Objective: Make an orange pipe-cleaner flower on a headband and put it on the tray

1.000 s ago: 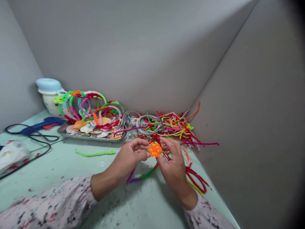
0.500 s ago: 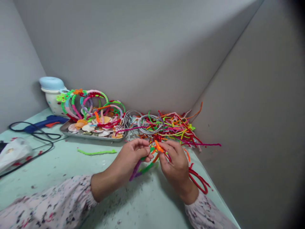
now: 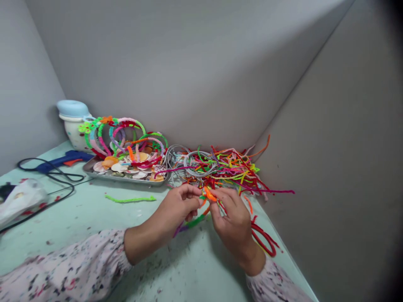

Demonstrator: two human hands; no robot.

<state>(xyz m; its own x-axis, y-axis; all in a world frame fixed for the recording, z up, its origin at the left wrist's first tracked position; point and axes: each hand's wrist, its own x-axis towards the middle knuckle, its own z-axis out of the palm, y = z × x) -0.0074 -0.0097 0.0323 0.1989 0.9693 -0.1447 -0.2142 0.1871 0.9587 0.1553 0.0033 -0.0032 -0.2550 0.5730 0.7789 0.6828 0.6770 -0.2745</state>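
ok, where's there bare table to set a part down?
Two table patches, only specks: between green pipe cleaner and left sleeve; near middle, between left sleeve and right sleeve.
Crowded: beyond left hand and right hand, with shell tray, wire coils, pipe-cleaner pile; far left, with blue tool and white bag.

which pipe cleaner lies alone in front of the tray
The lime green pipe cleaner, left of the left hand; other loose ones lie in the heap or beside the right hand.
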